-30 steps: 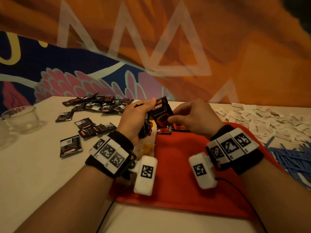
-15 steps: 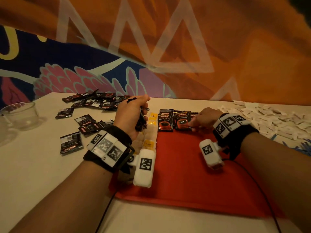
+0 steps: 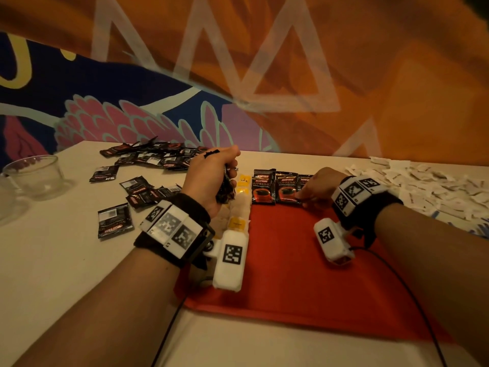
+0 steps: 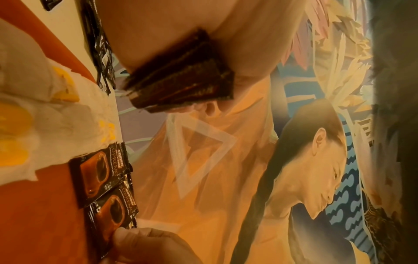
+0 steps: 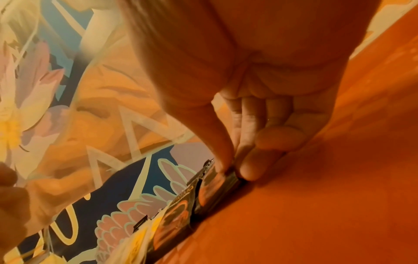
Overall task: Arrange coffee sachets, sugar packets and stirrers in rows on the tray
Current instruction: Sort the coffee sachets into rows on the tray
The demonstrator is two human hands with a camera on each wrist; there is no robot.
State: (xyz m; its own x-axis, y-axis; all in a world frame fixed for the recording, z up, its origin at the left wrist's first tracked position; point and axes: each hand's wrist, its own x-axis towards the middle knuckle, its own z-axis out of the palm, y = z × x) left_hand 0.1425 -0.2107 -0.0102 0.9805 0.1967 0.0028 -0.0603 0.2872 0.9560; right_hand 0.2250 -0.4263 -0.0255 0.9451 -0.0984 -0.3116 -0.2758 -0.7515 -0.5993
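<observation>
Now left hand [image 3: 211, 178] clenched round a stack of dark coffee sachets [image 4: 181, 71], raised just left of the red tray [image 3: 285, 260]. Right hand [image 3: 317, 185] low on the tray's far edge, thumb and fingertips [image 5: 251, 167] pinching the third sachet [image 3: 304, 188] beside two laid sachets [image 3: 275, 188]. Loose sachets [image 3: 148, 160] beyond the left hand on the desk [image 3: 66, 260], white sugar packets [image 3: 423, 181] and blue stirrers [image 3: 476, 229] past the right.

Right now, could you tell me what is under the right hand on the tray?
The right hand pinches a third coffee sachet, next to two laid sachets on the red tray. The hand covers most of it, so its position is unclear.
</observation>
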